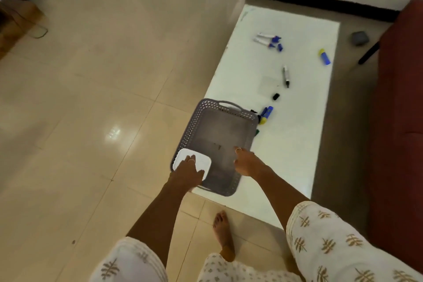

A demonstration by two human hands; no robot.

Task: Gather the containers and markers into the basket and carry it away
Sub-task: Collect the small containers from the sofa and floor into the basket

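Observation:
A grey perforated basket (206, 112) sits on the near left corner of a low white table (297, 103). My left hand (186, 173) grips a white square container (201, 159) at the basket's near left corner. My right hand (246, 162) hovers over the basket's right side with fingers loosely curled and nothing visible in it. Blue-capped markers (270, 40) lie at the far end of the table. A black marker (286, 75) and a black cap (276, 96) lie mid-table. A blue and yellow container (324, 56) lies far right, another (266, 115) beside the basket.
A dark red sofa (398, 121) runs along the table's right side. A grey object (359, 38) lies on the floor behind the table. My bare foot (223, 233) stands on the tiled floor (91, 110) near the table's front edge. A brown thing (16, 20) sits far left.

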